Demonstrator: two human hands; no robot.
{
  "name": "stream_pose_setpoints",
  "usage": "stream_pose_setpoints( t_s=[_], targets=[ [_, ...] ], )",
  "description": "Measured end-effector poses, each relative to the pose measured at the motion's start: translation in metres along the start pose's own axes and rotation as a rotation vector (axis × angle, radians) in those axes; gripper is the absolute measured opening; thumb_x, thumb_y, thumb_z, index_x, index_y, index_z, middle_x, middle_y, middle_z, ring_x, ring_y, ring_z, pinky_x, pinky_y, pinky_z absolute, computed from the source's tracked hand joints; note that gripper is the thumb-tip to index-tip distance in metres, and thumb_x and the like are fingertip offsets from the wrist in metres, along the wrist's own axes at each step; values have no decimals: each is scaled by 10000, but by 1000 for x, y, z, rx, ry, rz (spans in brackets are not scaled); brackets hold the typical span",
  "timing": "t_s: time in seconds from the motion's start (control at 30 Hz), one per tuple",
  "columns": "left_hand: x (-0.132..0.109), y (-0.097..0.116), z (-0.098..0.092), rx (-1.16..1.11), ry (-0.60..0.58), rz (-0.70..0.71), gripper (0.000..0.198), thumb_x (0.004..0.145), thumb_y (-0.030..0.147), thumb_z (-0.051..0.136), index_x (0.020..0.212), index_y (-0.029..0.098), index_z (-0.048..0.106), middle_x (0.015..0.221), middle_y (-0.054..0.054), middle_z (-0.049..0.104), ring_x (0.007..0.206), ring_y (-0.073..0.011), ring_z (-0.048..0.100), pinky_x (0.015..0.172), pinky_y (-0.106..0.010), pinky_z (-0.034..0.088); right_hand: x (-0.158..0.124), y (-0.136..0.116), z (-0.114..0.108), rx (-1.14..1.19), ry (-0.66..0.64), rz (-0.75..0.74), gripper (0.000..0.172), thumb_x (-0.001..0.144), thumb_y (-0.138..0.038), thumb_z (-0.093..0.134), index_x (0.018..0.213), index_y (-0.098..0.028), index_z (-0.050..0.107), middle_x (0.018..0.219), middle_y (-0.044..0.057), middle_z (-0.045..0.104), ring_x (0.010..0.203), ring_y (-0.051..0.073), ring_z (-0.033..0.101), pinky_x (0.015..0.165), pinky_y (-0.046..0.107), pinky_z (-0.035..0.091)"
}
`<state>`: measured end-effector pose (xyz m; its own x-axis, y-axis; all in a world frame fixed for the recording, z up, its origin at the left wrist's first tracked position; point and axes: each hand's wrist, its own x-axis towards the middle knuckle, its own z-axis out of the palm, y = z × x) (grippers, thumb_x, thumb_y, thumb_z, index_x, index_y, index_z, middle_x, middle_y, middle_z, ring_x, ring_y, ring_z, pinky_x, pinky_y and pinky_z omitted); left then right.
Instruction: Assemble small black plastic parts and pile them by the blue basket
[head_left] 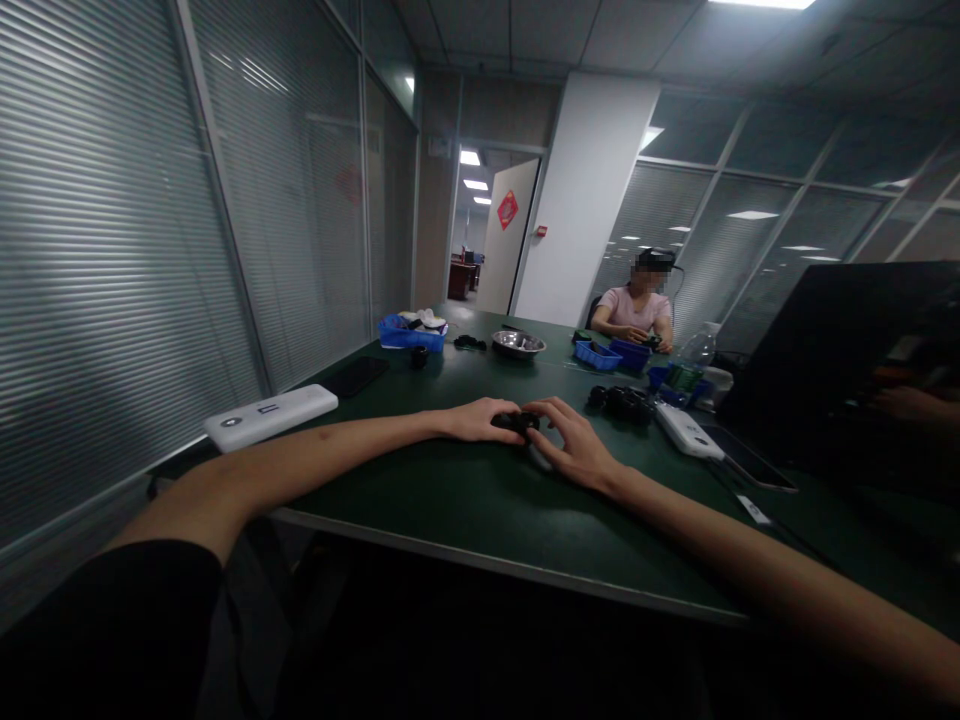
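A small black part (514, 422), its exact kind too dark to make out, is between my hands just above or on the green table (450, 490). My left hand (477, 419) is closed around its left end, with the thumb along the near side. My right hand (576, 447) pinches the right end, thumb on the near side and curved fingers on the far side. To the right of my right hand lie several black round parts (628, 403) in a cluster.
Behind are a filled blue basket (409, 333), a metal bowl (518, 345) and another blue basket (597, 355). White power banks (271, 417) (686, 432) lie at both sides, near a plastic bottle (688, 368). Across the table sits a person (637, 308); a dark monitor (840, 350) stands right.
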<state>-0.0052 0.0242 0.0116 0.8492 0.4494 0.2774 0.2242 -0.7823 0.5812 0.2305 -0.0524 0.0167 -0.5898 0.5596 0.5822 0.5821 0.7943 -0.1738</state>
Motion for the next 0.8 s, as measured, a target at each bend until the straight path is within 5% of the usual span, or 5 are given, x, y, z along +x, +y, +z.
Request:
stream_pose_setpoints(
  t_s=[0.8],
  targets=[
    [0, -3, 0, 21, -10, -23, 524, 879, 530, 683, 1231, 148, 622, 1158, -83, 651, 1072, -225, 604, 910, -317, 445, 0, 3, 1, -5, -52, -44, 394, 996, -270, 526, 1389, -272, 532, 1220, 104, 621, 1108, 277, 608, 980, 483, 533]
  ],
)
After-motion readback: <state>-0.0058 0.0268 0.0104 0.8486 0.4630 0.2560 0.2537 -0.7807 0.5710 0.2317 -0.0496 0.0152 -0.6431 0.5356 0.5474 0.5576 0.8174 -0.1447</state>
